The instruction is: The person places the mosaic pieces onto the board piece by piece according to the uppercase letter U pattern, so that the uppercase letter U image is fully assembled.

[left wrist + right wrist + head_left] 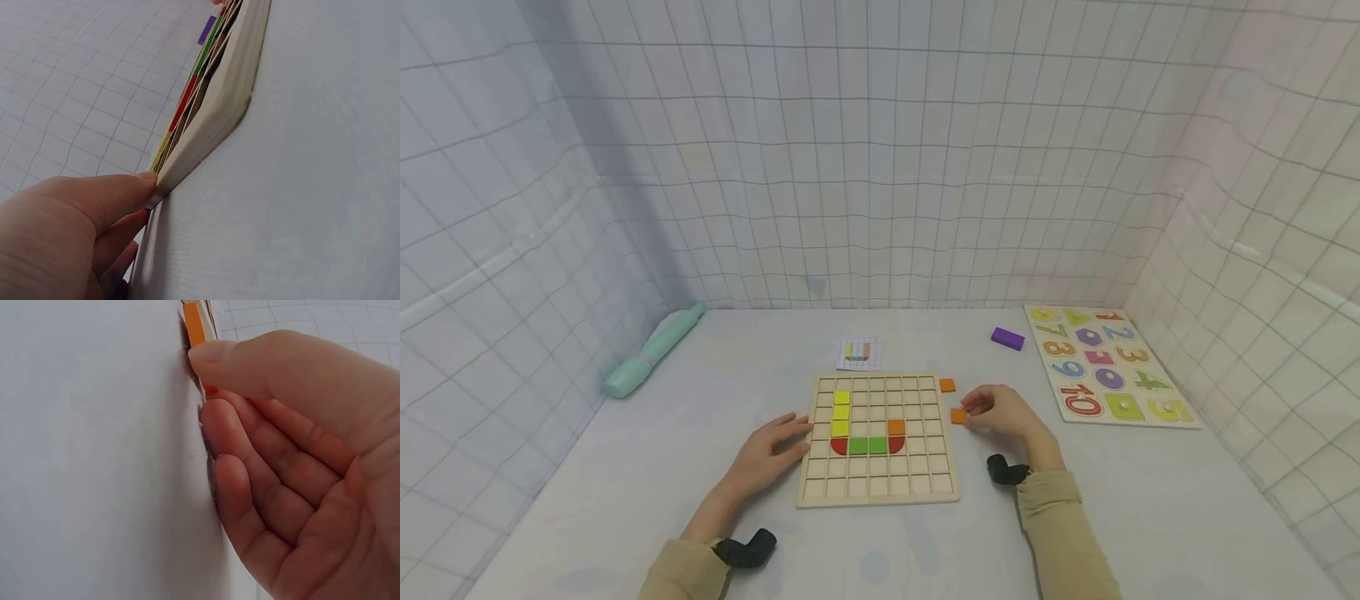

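My left hand (763, 457) rests at the left edge of a wooden grid board (880, 500), its fingers extended and touching the rim. In the left wrist view the thumb lies against the board's corner. Right of the board, my right hand (1006, 412) pinches an orange square tile (195, 325) between thumb and fingers, low at the tabletop. On the board stand three yellow squares (841, 412), two green squares (868, 446), two red rounded pieces (838, 447) and one orange square (896, 427), forming a U-like outline. Another orange square tile (947, 385) lies beside the board's upper right corner.
Behind the board lies a small pattern card (860, 354) with a coloured U shape. A purple block (1007, 338) sits at the back right, near a number-and-shape puzzle board (1108, 362). A mint-green folded umbrella-like object (655, 350) lies along the left side. Grid-patterned walls surround the table.
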`<state>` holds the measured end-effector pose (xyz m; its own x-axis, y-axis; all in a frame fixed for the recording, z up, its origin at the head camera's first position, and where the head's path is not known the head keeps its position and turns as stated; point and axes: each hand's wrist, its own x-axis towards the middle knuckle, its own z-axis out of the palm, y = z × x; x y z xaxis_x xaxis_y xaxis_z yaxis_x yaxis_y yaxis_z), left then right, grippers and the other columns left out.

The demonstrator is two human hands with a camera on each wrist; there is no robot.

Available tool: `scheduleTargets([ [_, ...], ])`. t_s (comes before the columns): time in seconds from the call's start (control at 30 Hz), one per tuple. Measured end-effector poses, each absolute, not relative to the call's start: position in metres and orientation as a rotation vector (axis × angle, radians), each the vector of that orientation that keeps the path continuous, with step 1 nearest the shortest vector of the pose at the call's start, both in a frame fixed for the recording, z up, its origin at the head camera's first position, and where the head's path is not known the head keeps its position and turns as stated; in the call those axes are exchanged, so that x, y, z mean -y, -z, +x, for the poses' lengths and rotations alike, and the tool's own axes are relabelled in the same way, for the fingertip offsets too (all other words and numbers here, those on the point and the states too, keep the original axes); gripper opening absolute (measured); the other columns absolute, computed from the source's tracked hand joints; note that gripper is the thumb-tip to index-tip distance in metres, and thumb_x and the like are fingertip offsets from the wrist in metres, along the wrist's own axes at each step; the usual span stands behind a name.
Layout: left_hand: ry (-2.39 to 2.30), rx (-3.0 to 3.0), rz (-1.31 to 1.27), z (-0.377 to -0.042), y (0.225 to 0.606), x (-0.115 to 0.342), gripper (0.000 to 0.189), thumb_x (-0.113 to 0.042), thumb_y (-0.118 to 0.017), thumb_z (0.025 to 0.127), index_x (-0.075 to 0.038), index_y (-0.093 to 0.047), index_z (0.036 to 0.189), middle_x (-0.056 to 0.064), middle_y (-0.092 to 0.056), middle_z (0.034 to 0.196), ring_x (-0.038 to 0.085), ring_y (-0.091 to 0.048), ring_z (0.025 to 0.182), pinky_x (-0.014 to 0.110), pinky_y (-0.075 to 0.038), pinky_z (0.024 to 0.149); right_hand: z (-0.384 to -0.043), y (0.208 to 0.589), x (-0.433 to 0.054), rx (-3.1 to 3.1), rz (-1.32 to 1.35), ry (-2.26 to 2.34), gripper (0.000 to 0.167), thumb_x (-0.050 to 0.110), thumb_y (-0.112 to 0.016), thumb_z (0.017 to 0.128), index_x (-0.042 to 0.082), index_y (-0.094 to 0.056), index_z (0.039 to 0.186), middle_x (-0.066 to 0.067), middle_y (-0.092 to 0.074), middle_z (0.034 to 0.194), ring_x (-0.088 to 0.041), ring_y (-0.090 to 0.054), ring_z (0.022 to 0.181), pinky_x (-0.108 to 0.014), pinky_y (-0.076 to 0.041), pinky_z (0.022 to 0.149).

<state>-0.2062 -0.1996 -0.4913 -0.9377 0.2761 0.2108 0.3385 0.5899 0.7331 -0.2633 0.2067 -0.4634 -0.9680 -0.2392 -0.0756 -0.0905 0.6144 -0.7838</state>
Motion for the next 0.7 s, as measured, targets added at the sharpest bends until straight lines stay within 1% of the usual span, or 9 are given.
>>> scheduleTargets([
  [0.37, 1.301, 2.721, -0.530, -0.206, 0.493, 0.200, 0.038, -0.026, -0.066, 0.088, -0.007, -0.064, 0.121, 0.010, -0.054, 0.133, 0.037, -0.035, 0.132, 0.057, -0.028, 0.106, -0.269, 0.455, -0.207, -2.633, -0.304, 1.230, 0.019, 0.009, -0.077, 0.074, 0.007, -0.067, 0.090, 0.000, -0.066, 0.085, -0.014, -0.058, 0.078, -0.030, -0.048, 0.075],
  [0.53, 1.293, 2.720, -0.533, -0.206, 0.492, 0.200, 0.037, -0.025, -0.065, 0.089, -0.007, -0.064, 0.121, 0.010, -0.054, 0.133, 0.037, -0.035, 0.132, 0.058, -0.028, 0.105, -0.272, 0.446, -0.201, -2.655, -0.403, 1.224, 0.019, 0.010, -0.075, 0.075, 0.005, -0.067, 0.091, -0.001, -0.066, 0.087, -0.015, -0.060, 0.078, -0.031, -0.049, 0.074],
  [0.67, 1.295, 2.715, -0.534, -0.206, 0.491, 0.200, 0.037, -0.025, -0.065, 0.089, -0.007, -0.064, 0.121, 0.011, -0.055, 0.132, 0.038, -0.035, 0.132, 0.058, -0.028, 0.105, -0.277, 0.438, -0.188, -2.669, -0.485, 1.198, 0.019, 0.012, -0.076, 0.075, 0.008, -0.067, 0.091, 0.001, -0.066, 0.086, -0.013, -0.060, 0.078, -0.030, -0.048, 0.073],
  [0.7, 1.297, 2.717, -0.533, -0.207, 0.491, 0.200, 0.037, -0.025, -0.066, 0.089, -0.007, -0.064, 0.121, 0.010, -0.055, 0.132, 0.037, -0.035, 0.132, 0.058, -0.028, 0.105, -0.278, 0.436, -0.185, -2.664, -0.521, 1.199, 0.019, 0.012, -0.076, 0.075, 0.007, -0.067, 0.091, 0.000, -0.067, 0.086, -0.014, -0.060, 0.078, -0.030, -0.049, 0.073],
])
